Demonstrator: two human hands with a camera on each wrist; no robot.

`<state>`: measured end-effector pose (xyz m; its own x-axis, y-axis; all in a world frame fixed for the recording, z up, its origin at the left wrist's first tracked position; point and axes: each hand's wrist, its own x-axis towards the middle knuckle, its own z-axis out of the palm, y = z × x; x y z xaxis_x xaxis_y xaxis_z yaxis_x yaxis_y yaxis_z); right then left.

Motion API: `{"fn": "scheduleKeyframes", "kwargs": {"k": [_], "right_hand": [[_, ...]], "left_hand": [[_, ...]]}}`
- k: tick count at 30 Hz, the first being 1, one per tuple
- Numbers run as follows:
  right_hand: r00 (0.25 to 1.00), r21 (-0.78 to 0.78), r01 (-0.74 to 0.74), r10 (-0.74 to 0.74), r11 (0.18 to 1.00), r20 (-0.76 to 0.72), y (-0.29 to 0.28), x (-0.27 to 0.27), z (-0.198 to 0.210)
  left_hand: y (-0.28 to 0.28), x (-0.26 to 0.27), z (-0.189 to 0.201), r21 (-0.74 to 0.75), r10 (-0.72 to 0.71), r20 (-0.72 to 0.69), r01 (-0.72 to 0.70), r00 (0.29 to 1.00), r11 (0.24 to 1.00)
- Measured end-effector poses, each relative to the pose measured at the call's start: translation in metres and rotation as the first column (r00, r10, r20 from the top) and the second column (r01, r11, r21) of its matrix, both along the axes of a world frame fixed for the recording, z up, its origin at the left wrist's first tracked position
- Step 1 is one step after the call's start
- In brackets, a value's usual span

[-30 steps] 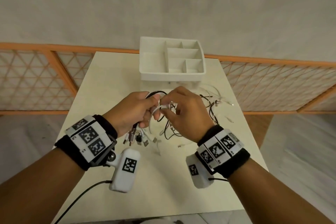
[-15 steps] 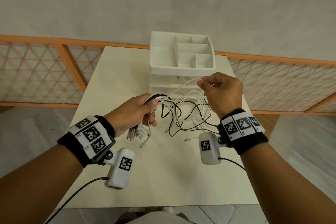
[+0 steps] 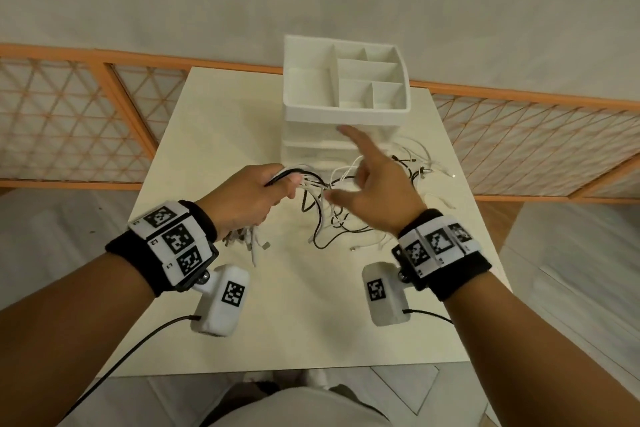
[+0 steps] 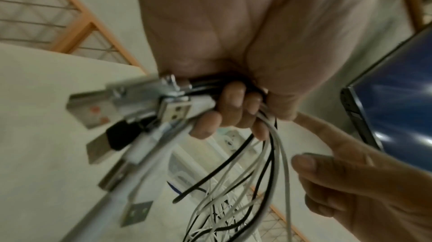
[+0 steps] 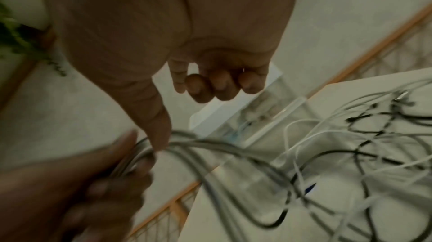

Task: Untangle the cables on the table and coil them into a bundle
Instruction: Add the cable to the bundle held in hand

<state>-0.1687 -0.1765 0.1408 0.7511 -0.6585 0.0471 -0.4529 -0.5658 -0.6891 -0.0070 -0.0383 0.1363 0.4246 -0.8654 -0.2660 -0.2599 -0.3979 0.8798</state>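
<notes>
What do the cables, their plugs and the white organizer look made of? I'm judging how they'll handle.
Cables: flexible plastic-looking jackets, white and black, draping in loose loops. USB plugs: shiny metal shells, glinting. Organizer: apparently rigid matte white plastic, thin moulded dividers.

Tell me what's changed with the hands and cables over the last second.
The right hand pulled a white strand out toward the organizer, let it go, and now hovers open over the cables. The loose cables have spread farther across the table. The left hand keeps its grip on the plug ends.

right wrist view blurs the cables (image 5: 304,163); their tangle is unreadable.
</notes>
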Motion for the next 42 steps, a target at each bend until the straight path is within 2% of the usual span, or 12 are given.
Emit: {"fn": "scheduleKeyframes", "kwargs": {"k": [4, 9, 14, 18, 21, 25, 27, 31, 34, 36, 39, 42], "right_hand": [[0.988, -0.023, -0.082, 0.079, 0.996, -0.13, 0.034, 0.016, -0.024], [0.888, 0.364, 0.123, 0.061, 0.923, -0.455, -0.012, -0.015, -0.045], [0.885, -0.168, 0.459, -0.465, 0.872, 0.005, -0.061, -0.017, -0.024], [0.945, -0.007, 0.153, -0.149, 0.988, -0.29, -0.038, -0.009, -0.028], [0.966, 0.091, -0.097, 0.116, 0.991, -0.232, 0.011, 0.003, -0.038], [0.914, 0.31, -0.021, 0.143, 0.951, -0.379, 0.018, 0.0, -0.056], [0.871, 0.253, 0.108, 0.032, 0.961, -0.491, -0.012, -0.017, -0.062], [0.922, -0.174, 0.318, -0.346, 0.932, -0.171, -0.049, -0.035, -0.081], [0.88, -0.084, 0.223, -0.237, 0.971, -0.412, -0.041, -0.032, -0.085], [0.826, -0.209, 0.1, -0.199, 0.973, -0.528, -0.023, -0.027, -0.08], [0.912, -0.364, -0.165, 0.001, 0.917, -0.41, 0.016, -0.008, -0.074], [0.97, -0.077, -0.206, 0.193, 0.976, -0.148, 0.032, 0.003, -0.077]], "left_hand": [[-0.003, -0.01, 0.014, -0.115, 0.069, 0.099, -0.057, 0.993, 0.992], [0.008, 0.003, 0.023, -0.2, 0.059, 0.039, -0.05, 0.997, 0.979], [0.009, 0.004, -0.003, 0.101, -0.104, 0.268, 0.079, 0.958, 0.992], [0.001, -0.001, -0.016, 0.077, -0.055, 0.396, 0.026, 0.916, 0.997], [0.0, -0.009, -0.021, -0.033, -0.146, 0.357, 0.168, 0.923, 0.985], [0.006, -0.01, -0.02, -0.027, -0.294, 0.359, 0.325, 0.886, 0.945], [0.012, -0.002, -0.019, 0.067, -0.348, 0.348, 0.347, 0.871, 0.936], [0.01, 0.0, -0.034, 0.251, -0.369, 0.333, 0.296, 0.867, 0.922], [0.001, -0.004, -0.053, 0.292, -0.307, 0.364, 0.205, 0.879, 0.934], [-0.003, -0.007, -0.06, 0.317, -0.309, 0.351, 0.199, 0.884, 0.927], [-0.009, -0.02, -0.05, 0.279, -0.378, 0.325, 0.294, 0.867, 0.914], [-0.009, -0.026, -0.036, 0.174, -0.386, 0.252, 0.351, 0.887, 0.92]]}}
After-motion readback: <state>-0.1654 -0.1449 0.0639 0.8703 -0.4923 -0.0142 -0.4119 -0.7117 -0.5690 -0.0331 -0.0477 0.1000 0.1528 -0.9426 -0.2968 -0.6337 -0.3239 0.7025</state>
